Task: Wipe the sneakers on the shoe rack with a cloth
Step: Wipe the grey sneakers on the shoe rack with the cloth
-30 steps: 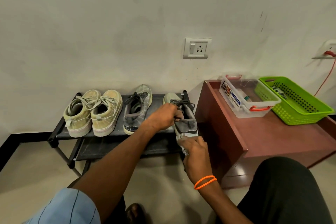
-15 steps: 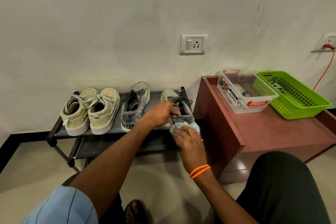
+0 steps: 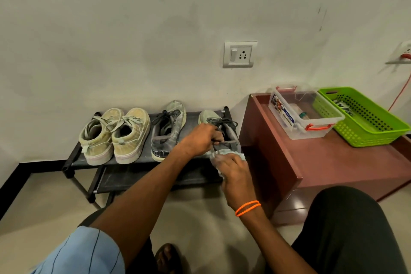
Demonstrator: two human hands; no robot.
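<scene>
We have the grey sneaker (image 3: 222, 127) at the right end of the shoe rack (image 3: 142, 158), toe to the wall. Our left hand (image 3: 201, 140) curls round its collar and tongue, just below the laces, while our right hand (image 3: 232, 168) bunches the pale cloth (image 3: 219, 154) against the heel.

We judge the sneaker light and soft-sided: the canvas upper will give under pressure, so the stiffer collar and heel counter are the places to hold. The laces look loose and could snag the cloth. The cloth is limp, so we need it wadded in the fingers to press firmly.

Its mate (image 3: 166, 133) and the 2 tan sneakers (image 3: 115, 135) stand further left on the same shelf.
</scene>
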